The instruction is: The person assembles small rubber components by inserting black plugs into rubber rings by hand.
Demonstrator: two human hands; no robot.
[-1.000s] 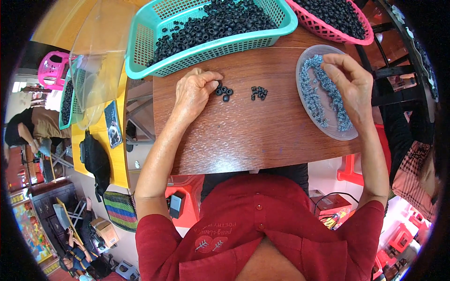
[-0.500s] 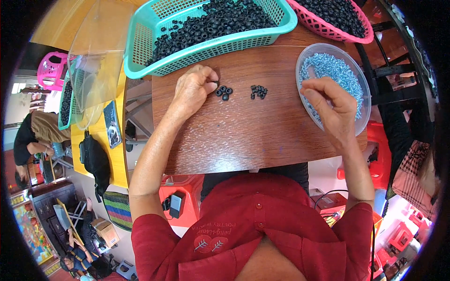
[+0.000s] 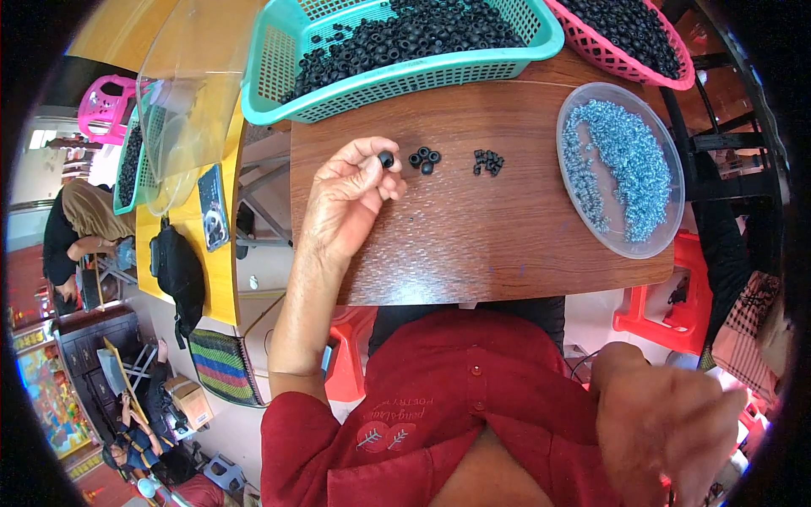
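Note:
My left hand [image 3: 351, 190] is raised over the brown table, its fingertips pinching a round black bead [image 3: 386, 159]. Just right of it lies a small cluster of similar black beads [image 3: 427, 168] on the wood. Farther right sits a little group of smaller black beads [image 3: 488, 160]. My right hand [image 3: 667, 422] is off the table at the lower right, near my chest; motion smears its fingers, so I cannot make out whether it holds anything. A round clear tub [image 3: 568, 182] of light-blue seed beads [image 3: 634, 169] stands on the table's right side.
A turquoise basket [image 3: 397, 82] heaped with black beads is at the back; a pink basket [image 3: 608, 59] of black beads stands right of it. On the yellow table [image 3: 221, 283] at left lie a phone [image 3: 213, 207] and a black pouch [image 3: 179, 270]. Other people sit farther off at left.
My right hand has swung from the tub of blue beads down toward my chest. My left hand has lifted and turned, showing the bead in its fingertips. The whole view has shifted slightly.

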